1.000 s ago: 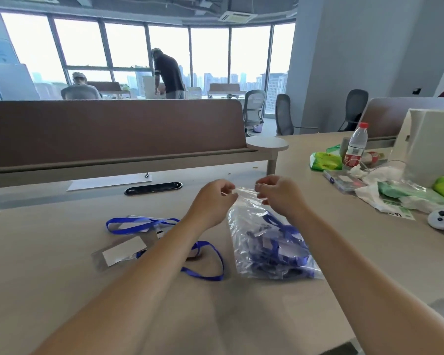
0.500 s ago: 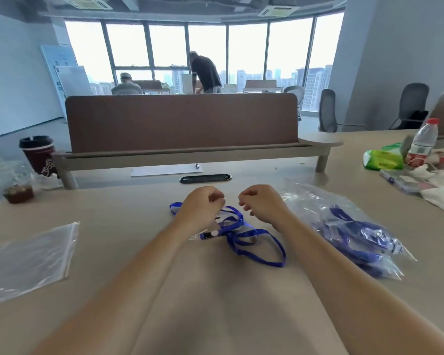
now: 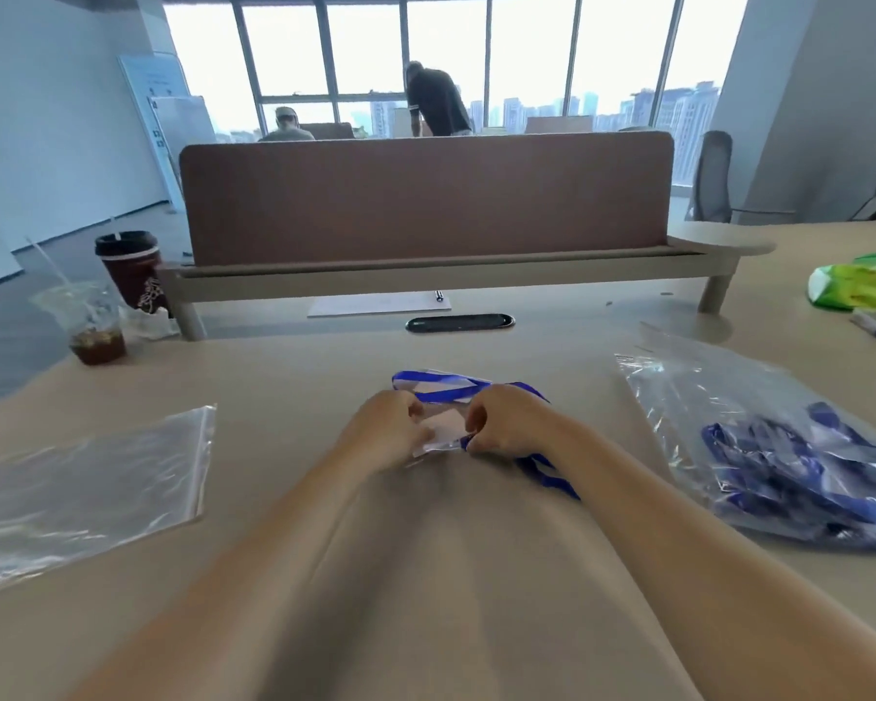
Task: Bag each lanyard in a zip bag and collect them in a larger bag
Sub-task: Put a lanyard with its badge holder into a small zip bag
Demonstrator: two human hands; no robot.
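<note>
Status: partway through. The large bag lies flat on the surface at right with a pile of blue lanyards inside; I can't tell whether each is in its own small bag, and its mouth looks unsealed but that's too blurred to call. One loose lanyard is at centre, not yet bagged. The left hand and right hand are both curled on it, pinching its clear card holder from either side; the strap loops behind the hands and trails out under the right wrist. An empty zip bag lies flat well to the left, untouched, probably the next one up. Left to do, as I read it: gather the strap, slide the lanyard into the zip bag, seal it, drop it in the large bag. I see no other loose lanyards in frame. Versus 1 s ago: both hands were pinching the large bag's mouth, and now they've let go of it and it sits off to the right. Versus 0.5 s ago: the hands were curled over the strap, and now they've closed in on the card holder. The view has also swung left.
</note>
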